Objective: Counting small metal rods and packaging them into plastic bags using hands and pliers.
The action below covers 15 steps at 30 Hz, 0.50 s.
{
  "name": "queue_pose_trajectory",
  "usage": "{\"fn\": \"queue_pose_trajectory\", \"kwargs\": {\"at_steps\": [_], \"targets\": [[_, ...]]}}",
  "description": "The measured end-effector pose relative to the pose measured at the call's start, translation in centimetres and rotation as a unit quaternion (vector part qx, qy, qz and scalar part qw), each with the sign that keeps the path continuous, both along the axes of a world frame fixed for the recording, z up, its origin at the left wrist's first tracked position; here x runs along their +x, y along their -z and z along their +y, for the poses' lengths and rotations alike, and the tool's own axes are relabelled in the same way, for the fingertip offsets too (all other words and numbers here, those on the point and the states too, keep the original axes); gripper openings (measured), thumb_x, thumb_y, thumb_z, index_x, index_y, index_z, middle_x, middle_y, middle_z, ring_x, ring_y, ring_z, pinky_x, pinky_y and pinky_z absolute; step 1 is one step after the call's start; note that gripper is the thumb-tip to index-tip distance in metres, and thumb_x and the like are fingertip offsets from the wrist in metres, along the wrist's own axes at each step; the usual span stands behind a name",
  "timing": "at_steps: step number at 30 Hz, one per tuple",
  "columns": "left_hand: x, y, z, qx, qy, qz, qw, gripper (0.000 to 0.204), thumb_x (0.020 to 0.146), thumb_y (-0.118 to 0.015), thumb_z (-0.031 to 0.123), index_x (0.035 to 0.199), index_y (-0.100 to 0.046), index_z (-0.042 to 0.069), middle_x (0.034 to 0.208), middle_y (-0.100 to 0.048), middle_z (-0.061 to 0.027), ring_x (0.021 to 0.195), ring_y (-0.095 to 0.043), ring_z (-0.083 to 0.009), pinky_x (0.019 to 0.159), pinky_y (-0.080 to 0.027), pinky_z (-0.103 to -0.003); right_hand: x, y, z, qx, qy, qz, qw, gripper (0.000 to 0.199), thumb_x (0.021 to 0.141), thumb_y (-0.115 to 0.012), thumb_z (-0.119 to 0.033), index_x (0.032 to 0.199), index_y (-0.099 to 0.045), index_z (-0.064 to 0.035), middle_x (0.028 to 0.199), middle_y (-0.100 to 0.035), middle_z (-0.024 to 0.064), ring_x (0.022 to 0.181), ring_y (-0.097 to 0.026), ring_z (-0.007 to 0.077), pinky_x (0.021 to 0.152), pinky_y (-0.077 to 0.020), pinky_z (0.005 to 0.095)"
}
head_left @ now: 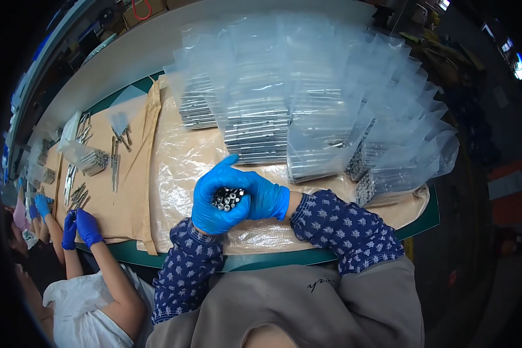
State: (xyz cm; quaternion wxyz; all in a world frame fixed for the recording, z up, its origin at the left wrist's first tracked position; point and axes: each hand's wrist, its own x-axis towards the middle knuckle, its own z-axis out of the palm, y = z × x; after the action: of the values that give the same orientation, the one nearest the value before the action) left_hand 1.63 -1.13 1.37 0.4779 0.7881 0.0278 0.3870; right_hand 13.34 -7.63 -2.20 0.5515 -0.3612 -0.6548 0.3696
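Note:
Both my hands wear blue gloves and meet in front of me, above the table. My left hand (210, 207) curls around a bundle of thin metal rods (228, 199), whose round silver and dark ends face me. From the right, my right hand (265, 196) closes about the same bundle; some of its fingers are hidden behind the rods and the other hand. Just beyond my hands, stacks of similar silver rods (255, 136) lie in clear plastic bags.
More bagged rods (372, 188) stand to the right. Brown wrapping (177, 191) with clear film covers the green table (420, 223). At the left, a co-worker's purple-gloved hands (82, 228) are near loose rods (115, 165) and a filled bag (93, 159). Other people sit farther left.

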Motion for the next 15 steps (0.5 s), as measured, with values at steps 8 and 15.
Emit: {"fn": "queue_pose_trajectory", "kwargs": {"at_steps": [8,15], "targets": [[0.4,0.5,-0.4,-0.286,0.068,0.05,0.954,0.098,0.06,-0.082,0.019,0.138,-0.023,0.006,0.122,-0.051,-0.0161,0.115,-0.047,-0.0228,0.097,-0.038,-0.033,0.4,1.0,0.2,-0.028,0.036,-0.009,0.999,0.037,0.071,-0.068,-0.009,0.106,-0.057,-0.0059,0.103,-0.06,0.0089,0.095,-0.058,0.0204,0.085,-0.0459,0.03],[0.1,1.0,-0.9,-0.191,-0.005,0.109,0.975,0.044,0.065,-0.078,0.018,0.103,-0.059,0.006,0.112,-0.059,-0.0117,0.101,-0.056,-0.0198,0.088,-0.045,-0.03,1.0,2.3,-0.4,0.063,0.048,-0.119,0.99,0.039,0.069,-0.071,-0.012,0.106,-0.06,-0.0107,0.11,-0.056,0.0084,0.1,-0.054,0.0235,0.089,-0.0439,0.0332]]}}
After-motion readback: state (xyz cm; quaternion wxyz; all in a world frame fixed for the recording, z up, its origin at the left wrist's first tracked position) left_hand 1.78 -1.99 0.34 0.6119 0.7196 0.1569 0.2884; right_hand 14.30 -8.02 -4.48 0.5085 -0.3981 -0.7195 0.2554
